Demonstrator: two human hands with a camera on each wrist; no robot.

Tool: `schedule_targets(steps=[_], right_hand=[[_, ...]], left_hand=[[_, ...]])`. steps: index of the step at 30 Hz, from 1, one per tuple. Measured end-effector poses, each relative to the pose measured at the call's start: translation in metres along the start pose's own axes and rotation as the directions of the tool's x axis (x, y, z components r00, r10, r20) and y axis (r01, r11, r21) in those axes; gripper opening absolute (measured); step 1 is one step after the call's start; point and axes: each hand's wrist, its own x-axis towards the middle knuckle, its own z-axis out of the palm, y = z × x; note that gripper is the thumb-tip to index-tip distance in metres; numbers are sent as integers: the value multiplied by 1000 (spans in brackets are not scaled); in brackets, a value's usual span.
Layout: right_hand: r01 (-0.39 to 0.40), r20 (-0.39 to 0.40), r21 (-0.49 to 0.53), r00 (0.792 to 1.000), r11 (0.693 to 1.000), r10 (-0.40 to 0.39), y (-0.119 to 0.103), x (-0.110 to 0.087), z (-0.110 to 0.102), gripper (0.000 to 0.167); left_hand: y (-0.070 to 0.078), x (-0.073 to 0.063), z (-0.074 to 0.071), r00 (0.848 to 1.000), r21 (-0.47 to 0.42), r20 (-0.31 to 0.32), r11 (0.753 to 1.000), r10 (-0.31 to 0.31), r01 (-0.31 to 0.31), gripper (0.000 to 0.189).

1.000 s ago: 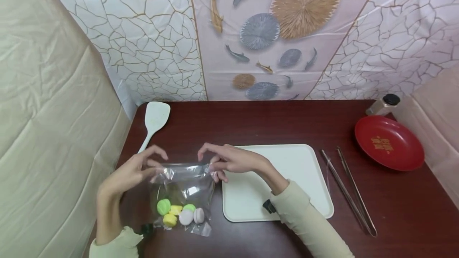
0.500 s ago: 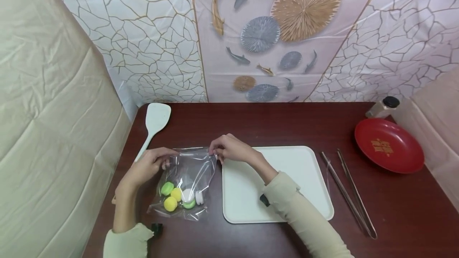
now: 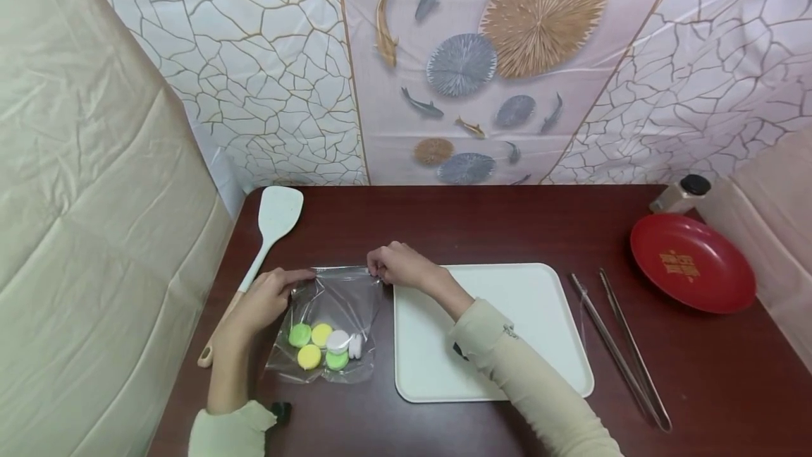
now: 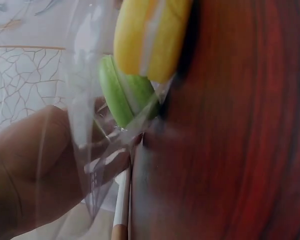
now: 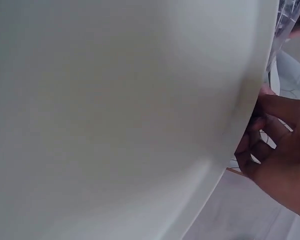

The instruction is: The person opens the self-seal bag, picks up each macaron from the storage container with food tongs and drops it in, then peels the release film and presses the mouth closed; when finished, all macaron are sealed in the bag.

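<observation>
A clear plastic bag (image 3: 345, 302) lies on the dark table with several macarons inside: green (image 3: 300, 334), yellow (image 3: 309, 357) and pale lilac (image 3: 337, 342). At the bag's top left corner my left hand (image 3: 263, 302) holds the edge, its index finger stretched along the top. My right hand (image 3: 400, 265) pinches the top right corner, beside the white tray (image 3: 482, 344). In the left wrist view, a yellow macaron (image 4: 152, 37) and a green macaron (image 4: 125, 92) show through the film, with the left hand (image 4: 35, 165) behind it. The right wrist view has the tray covering part of the right fingers.
A white spatula (image 3: 279, 214) with a wooden handle lies left of the bag, partly behind the left forearm. Metal tongs (image 3: 624, 351) lie right of the tray. A red plate (image 3: 694, 263) and a black-capped jar (image 3: 681, 194) stand at the back right.
The bag has gone from raised to lying flat on the table, its macarons spreading out. Both hands have closed in on its top corners; the left moved rightward, revealing the spatula's handle.
</observation>
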Motion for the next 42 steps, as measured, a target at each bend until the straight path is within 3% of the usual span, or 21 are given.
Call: schedule_targets(steps=[6, 10, 13, 17, 20, 24, 27, 29, 32, 37, 39, 42], right_hand=[[16, 108, 42, 994, 999, -20, -23, 2, -22, 22], [-13, 135, 15, 991, 1000, 11, -7, 7, -9, 26], [-94, 147, -86, 984, 992, 105, -6, 6, -8, 29], [-240, 143, -206, 952, 949, 272, -32, -1, -29, 33], [-287, 99, -235, 943, 929, 316, -37, -4, -35, 28], [-250, -9, -197, 967, 948, 253, -37, -13, -46, 17], [-140, -121, -73, 984, 987, 130, -35, -31, -64, 23], [-50, -209, -6, 977, 999, 48, -34, -56, -78, 32], [77, -345, 36, 937, 996, -59, -35, -105, -96, 46], [156, -537, -92, 824, 983, -181, -39, -183, -115, 63], [154, -571, -134, 796, 979, -203, -40, -206, -122, 65], [120, -605, -201, 765, 972, -220, -39, -231, -133, 65]], left_hand=[[-6, -2, 3, 998, 73, -54, 997, -11, 15, 64], [1, -3, -1, 997, 80, -5, 994, -79, 79, 62], [5, -3, -2, 994, 94, 34, 991, -102, 98, 57], [12, -2, -5, 989, 106, 59, 986, -134, 127, 52], [13, -1, -5, 985, 95, 67, 984, -156, 149, 49], [14, -2, -6, 987, 117, 64, 983, -148, 140, 41], [21, -6, -11, 992, 184, 12, 975, -126, 122, 35], [33, -6, -15, 995, 214, -38, 972, -91, 97, 33], [58, -5, -21, 996, 164, -80, 986, -25, 38, 37], [121, -10, -22, 994, 41, -33, 994, 107, -106, 46], [148, -13, -18, 982, 43, -39, 983, 182, -181, 48], [185, -13, -9, 948, 111, -93, 949, 305, -294, 47]])
